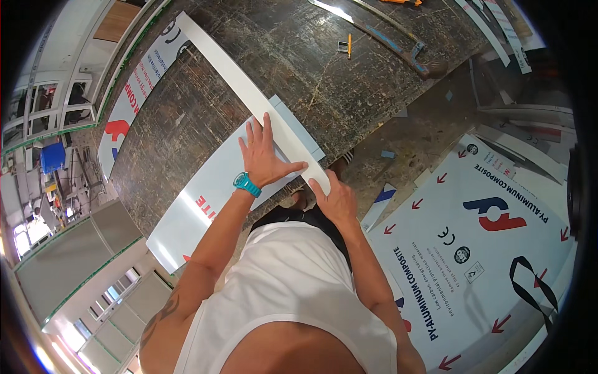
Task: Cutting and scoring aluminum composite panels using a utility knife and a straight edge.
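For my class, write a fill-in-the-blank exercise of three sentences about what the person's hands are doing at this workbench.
1. The left hand lies flat on a long white ____ that runs across the dark workbench.
2. The right hand grips the ____ end of that same strip.
3. On the left wrist sits a ____ watch.

Missing words: strip; near; turquoise

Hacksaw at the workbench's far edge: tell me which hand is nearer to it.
Right. The right hand grips the near end of the white strip, below the hacksaw; the left hand presses flat farther left.
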`<state>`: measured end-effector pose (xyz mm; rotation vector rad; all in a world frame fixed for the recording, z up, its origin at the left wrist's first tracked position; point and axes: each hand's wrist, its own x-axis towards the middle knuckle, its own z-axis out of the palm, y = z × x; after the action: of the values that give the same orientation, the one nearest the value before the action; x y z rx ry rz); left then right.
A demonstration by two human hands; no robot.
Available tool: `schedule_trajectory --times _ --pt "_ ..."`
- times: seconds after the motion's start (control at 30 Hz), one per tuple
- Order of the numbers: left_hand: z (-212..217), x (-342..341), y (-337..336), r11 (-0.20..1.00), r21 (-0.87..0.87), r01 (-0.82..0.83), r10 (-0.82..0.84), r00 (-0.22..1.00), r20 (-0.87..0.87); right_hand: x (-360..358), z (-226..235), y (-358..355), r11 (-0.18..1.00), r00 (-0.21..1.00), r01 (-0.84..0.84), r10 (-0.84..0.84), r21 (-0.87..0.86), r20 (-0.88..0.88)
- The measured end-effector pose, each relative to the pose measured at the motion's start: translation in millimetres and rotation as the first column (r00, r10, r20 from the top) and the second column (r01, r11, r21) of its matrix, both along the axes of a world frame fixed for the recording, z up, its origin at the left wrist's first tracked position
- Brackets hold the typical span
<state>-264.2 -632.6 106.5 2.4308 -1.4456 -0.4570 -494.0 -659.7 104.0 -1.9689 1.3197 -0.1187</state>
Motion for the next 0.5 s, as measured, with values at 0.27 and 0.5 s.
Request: schedule_trajectory --times 0.27,0.5 --pt "-1.4 1.6 -1.2 0.999 0.030 -0.009 0.011 0.999 -0.043 1.1 0.5 -2.1 0.999 1.000 -0.014 0.014 0.032 -0.008" --pt "-5.8 4.1 1.0 0.999 0.035 -0.008 0.010 0.999 -0.052 1.1 0.1 -2.8 0.998 0.999 -0.020 0.018 0.056 0.035"
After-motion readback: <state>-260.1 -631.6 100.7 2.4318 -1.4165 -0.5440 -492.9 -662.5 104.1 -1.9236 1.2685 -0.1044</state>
